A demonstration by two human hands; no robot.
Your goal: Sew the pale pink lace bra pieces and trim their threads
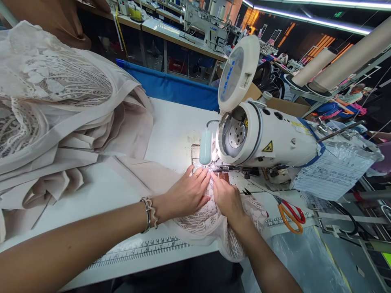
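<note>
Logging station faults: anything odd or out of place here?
Round end cover on the sewing machine stands open, exposing the disc inside, while left hand and right hand touch lace close by. Odd because such covers probably belong closed. No spill visible.

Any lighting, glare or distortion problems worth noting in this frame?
Head view: a harsh glow washes out detail where both hands' fingertips meet, beside the pale teal fixture; the lace fabric nearer the camera keeps its pattern. Head view: ceiling strip lights glare at upper right against a dim background. Head view: the room leans, with stretched edges; handwriting on the sheet is illegible.
</note>
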